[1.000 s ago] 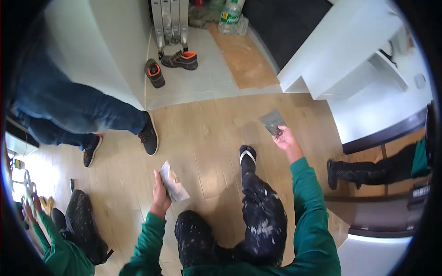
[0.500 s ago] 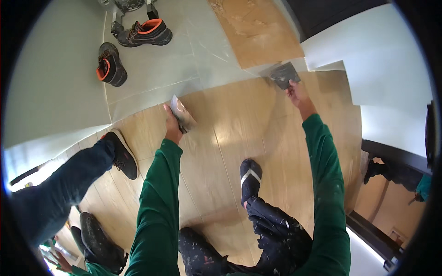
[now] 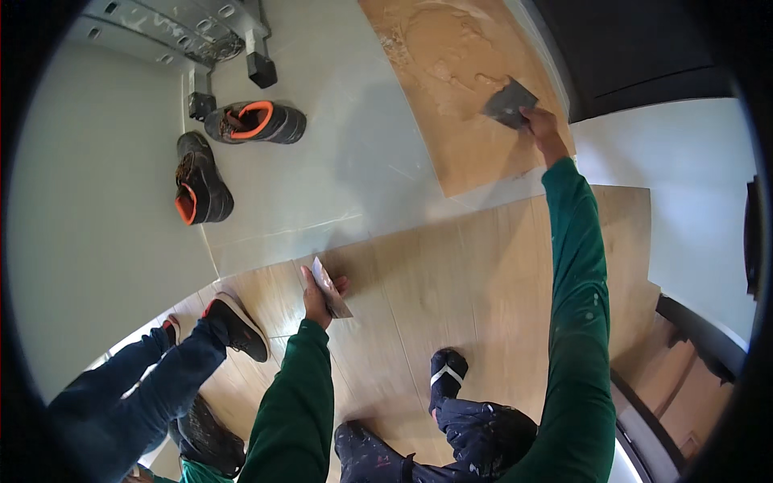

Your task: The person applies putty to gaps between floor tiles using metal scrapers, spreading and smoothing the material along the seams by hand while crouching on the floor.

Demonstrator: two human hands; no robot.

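My right hand (image 3: 544,130) grips a dark, square, flat scraper (image 3: 509,103) at its near edge. The scraper is over a rectangular patch of tan paste (image 3: 427,68), which has swirls and ridges at its far part. Whether the blade touches the paste, I cannot tell. In my left hand (image 3: 316,304) is a shiny metal scraper blade (image 3: 328,286), tilted above the wood plank floor (image 3: 403,322), with fingers around its back. The left hand is well apart from the patch.
Two black work shoes with orange lining (image 3: 259,123) lie on the grey floor (image 3: 314,193) by dark feet of a metal ladder (image 3: 165,32). A person in jeans (image 3: 161,402) stands at left. White walls (image 3: 660,145) and a dark panel (image 3: 636,48) border the right.
My right hand has moved the dark scraper farther forward, from the patch's near edge onto the paste. The view has shifted forward; the left hand still holds its blade.
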